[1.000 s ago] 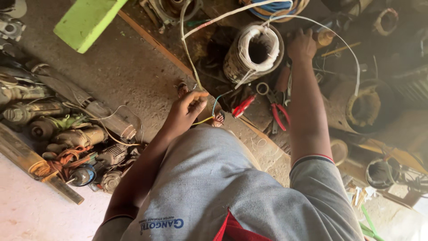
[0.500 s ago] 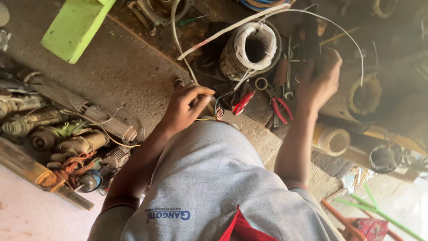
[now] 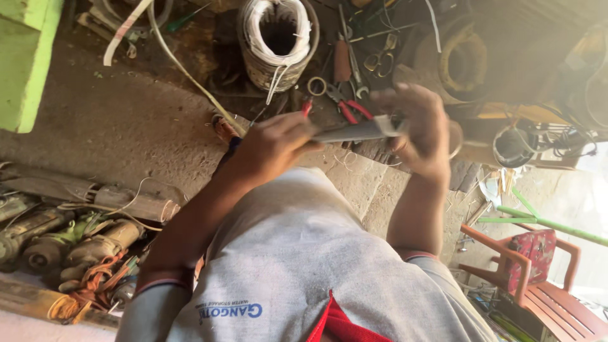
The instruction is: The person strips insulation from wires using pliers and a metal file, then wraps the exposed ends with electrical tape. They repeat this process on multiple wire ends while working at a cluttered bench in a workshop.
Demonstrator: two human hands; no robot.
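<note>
My left hand [image 3: 273,144] and my right hand [image 3: 419,130] are raised in front of my chest and hold a flat grey strip [image 3: 354,132] between them. The left hand pinches its left end; the right hand's fingers curl around the right end, which carries a pale fold. Just beyond the hands lie red-handled pliers [image 3: 347,109] on the dark work surface. Further back stands a motor stator wound with white wire [image 3: 278,39], a loose wire tail hanging from it toward the hands.
Scissors [image 3: 375,61] and other hand tools lie behind the pliers. A white cable [image 3: 183,71] crosses the concrete. A green block [image 3: 26,63] sits far left, old motor parts [image 3: 76,244] lower left, a red chair [image 3: 538,275] and green pipes [image 3: 546,221] lower right.
My right hand has drawn back from the tools near the stator and now meets the left hand on the grey strip. The view has dropped closer to the hands.
</note>
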